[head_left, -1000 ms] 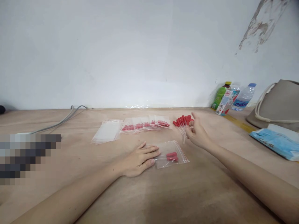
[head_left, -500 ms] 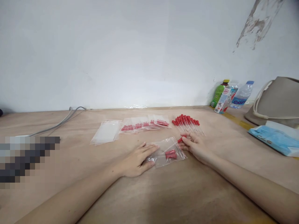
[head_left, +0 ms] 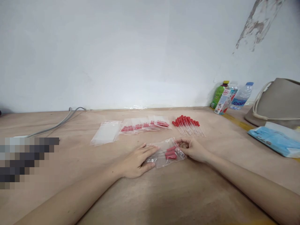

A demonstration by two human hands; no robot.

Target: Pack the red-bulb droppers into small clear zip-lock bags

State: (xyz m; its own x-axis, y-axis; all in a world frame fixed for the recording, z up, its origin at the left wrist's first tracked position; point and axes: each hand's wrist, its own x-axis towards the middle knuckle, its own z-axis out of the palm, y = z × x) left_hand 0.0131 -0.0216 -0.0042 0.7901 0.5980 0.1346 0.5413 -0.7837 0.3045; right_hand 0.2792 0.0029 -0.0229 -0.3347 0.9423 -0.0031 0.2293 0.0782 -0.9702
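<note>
A clear zip bag (head_left: 161, 161) lies flat on the table in front of me with red-bulbed droppers (head_left: 171, 157) inside, their bulbs toward the bag's right-hand mouth. My left hand (head_left: 138, 161) rests flat on the bag's left end, fingers spread, pressing it down. At the mouth, my right hand (head_left: 191, 150) has its fingers curled, thumb and fingertips at the bulb end of the uppermost dropper (head_left: 171, 149); the tips partly overlap the bag's edge. Beyond the right hand, several loose droppers (head_left: 186, 122) lie fanned out with their bulbs away from me.
Behind the left hand are stacked flat bags (head_left: 106, 132) and a row of filled bags (head_left: 145, 125). To the right stand bottles (head_left: 241, 98) and a carton (head_left: 225, 101), with a blue tissue pack (head_left: 273, 140) and a grey bag (head_left: 276, 100). A cable (head_left: 56, 126) runs at left.
My right hand has moved slightly left and down, and the dropper it held has slid into the zip bag beside the others. My left hand stays in place.
</note>
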